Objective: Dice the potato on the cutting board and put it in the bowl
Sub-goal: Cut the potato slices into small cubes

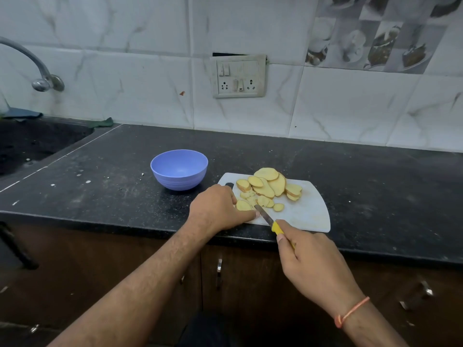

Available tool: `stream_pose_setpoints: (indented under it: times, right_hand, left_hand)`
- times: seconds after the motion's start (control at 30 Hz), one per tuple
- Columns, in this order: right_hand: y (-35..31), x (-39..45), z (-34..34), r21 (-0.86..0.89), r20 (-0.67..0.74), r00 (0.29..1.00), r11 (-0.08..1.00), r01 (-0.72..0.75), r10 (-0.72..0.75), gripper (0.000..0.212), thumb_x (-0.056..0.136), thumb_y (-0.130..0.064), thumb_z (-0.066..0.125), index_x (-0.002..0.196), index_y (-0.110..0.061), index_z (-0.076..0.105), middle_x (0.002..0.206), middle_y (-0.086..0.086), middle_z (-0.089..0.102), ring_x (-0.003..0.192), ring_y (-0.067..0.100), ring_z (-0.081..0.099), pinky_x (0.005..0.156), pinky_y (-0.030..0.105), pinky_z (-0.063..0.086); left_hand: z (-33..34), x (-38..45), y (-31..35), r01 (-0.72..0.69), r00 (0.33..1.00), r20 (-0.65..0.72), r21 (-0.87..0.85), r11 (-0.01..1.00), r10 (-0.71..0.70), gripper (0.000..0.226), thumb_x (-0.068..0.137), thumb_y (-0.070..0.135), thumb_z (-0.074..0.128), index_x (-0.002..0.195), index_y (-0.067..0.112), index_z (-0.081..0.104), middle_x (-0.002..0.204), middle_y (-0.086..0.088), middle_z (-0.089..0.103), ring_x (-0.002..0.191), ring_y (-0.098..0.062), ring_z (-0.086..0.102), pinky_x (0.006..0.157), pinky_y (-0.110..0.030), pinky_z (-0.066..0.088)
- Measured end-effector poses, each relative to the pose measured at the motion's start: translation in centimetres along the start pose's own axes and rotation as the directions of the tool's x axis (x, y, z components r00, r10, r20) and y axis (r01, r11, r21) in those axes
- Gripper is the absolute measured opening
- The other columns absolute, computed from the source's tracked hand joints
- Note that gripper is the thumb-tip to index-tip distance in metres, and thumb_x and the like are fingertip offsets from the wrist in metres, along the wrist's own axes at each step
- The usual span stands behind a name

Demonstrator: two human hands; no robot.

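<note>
Several yellow potato slices [269, 185] lie piled on the white cutting board [307, 211] at the counter's front edge. My left hand [220, 209] rests on the board's left part, fingers curled over a slice [242, 206] and holding it down. My right hand [308, 256] grips the yellow handle of a knife [265, 216]. Its blade slants up-left into the small cut pieces beside my left fingers. The blue bowl [179, 169] stands empty on the counter, left of the board.
The black counter [112, 176] carries small white crumbs. A dark sink [32, 144] with a metal tap [42, 78] lies at the far left. A switch panel [238, 75] sits on the tiled wall. Cabinet doors with metal handles [219, 269] are below.
</note>
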State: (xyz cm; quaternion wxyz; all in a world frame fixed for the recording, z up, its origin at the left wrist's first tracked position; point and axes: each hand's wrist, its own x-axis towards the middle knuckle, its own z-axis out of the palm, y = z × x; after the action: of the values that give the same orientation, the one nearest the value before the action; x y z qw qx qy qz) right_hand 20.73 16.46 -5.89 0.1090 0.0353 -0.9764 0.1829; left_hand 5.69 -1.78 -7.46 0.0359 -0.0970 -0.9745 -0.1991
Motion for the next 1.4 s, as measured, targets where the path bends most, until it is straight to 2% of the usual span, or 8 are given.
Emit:
stream_pose_setpoints:
  times: [0.2,0.37,0.5,0.63,0.8,0.93,1.1,1.4]
  right_hand:
    - [0.7,0.0,0.6,0.038,0.012,1.000,0.999,0.005,-0.006,0.038,0.108,-0.044,0.033,0.142,-0.039,0.049,0.062,-0.009,0.056,0.062,0.009,0.056,0.051,0.026,0.037]
    - [0.8,-0.2,0.4,0.056,0.025,1.000,0.998,-0.006,0.004,0.046,0.108,-0.045,0.032,0.154,-0.040,0.040,0.062,-0.010,0.056,0.062,0.008,0.056,0.050,0.024,0.039]
    - [0.7,0.1,0.2,0.064,0.023,1.000,0.998,-0.008,0.007,0.047,0.108,-0.045,0.033,0.154,-0.040,0.040,0.066,-0.010,0.057,0.067,0.008,0.057,0.053,0.026,0.044]
    - [0.4,0.6,0.2,0.066,0.006,1.000,0.998,0.001,-0.001,0.047,0.108,-0.044,0.033,0.155,-0.038,0.041,0.065,-0.011,0.054,0.063,0.007,0.055,0.050,0.023,0.032]
    - [0.0,0.8,0.6,0.032,0.014,1.000,0.999,0.013,-0.014,0.049,0.109,-0.046,0.031,0.156,-0.038,0.038,0.069,-0.012,0.053,0.066,0.006,0.054,0.051,0.023,0.035]
    - [-0.2,0.2,0.9,0.006,0.020,1.000,1.000,0.010,-0.010,0.051,0.109,-0.046,0.029,0.159,-0.039,0.029,0.070,-0.012,0.055,0.067,0.006,0.054,0.051,0.022,0.035]
    - [-0.6,-0.3,1.3,0.015,0.019,1.000,1.000,0.003,-0.004,0.051,0.109,-0.046,0.029,0.160,-0.038,0.030,0.066,-0.010,0.057,0.062,0.009,0.056,0.048,0.022,0.034]
    - [-0.7,0.0,1.6,0.036,0.018,1.000,0.999,-0.005,0.004,0.051,0.109,-0.046,0.029,0.160,-0.038,0.029,0.069,-0.010,0.058,0.065,0.009,0.058,0.050,0.022,0.035]
  left_hand:
    - [0.4,0.0,0.2,0.023,0.999,-0.033,-0.013,1.000,-0.024,0.062,0.072,0.087,0.067,0.095,0.029,0.069,0.087,0.013,0.067,0.082,-0.010,0.066,0.065,-0.031,0.054]
    - [0.1,0.2,0.3,0.016,1.000,0.010,-0.069,0.998,-0.015,0.037,0.077,0.065,0.074,0.099,0.035,0.070,0.098,0.016,0.066,0.086,-0.006,0.065,0.076,-0.034,0.060]
    - [-1.0,0.7,-0.3,-0.018,0.993,0.112,-0.135,0.991,0.033,0.034,0.079,0.048,0.078,0.111,0.038,0.075,0.098,0.015,0.069,0.089,-0.006,0.068,0.085,-0.036,0.062]
    - [-1.9,0.5,-1.1,-0.053,0.988,0.135,-0.175,0.983,0.078,0.037,0.081,0.042,0.079,0.118,0.039,0.077,0.101,0.016,0.071,0.083,-0.001,0.066,0.070,-0.023,0.051]
    - [-2.3,-0.3,-1.5,-0.066,0.991,0.111,-0.108,0.992,0.078,0.031,0.086,0.028,0.074,0.117,0.031,0.080,0.097,0.017,0.075,0.091,-0.003,0.069,0.085,-0.023,0.057]
    - [-2.2,-0.3,-1.7,-0.090,0.992,0.073,-0.113,0.989,0.099,0.031,0.092,0.016,0.066,0.116,0.026,0.083,0.111,0.014,0.080,0.097,-0.006,0.072,0.091,-0.026,0.059]
    - [-1.7,-0.2,-1.8,-0.105,0.992,0.048,-0.163,0.981,0.115,0.030,0.096,0.016,0.067,0.118,0.028,0.082,0.117,0.015,0.079,0.105,-0.002,0.070,0.094,-0.019,0.053]
    - [-1.3,-0.2,-1.9,-0.085,0.988,0.101,-0.261,0.962,0.115,0.038,0.092,0.028,0.070,0.129,0.032,0.077,0.127,0.017,0.074,0.112,0.000,0.065,0.103,-0.020,0.050]
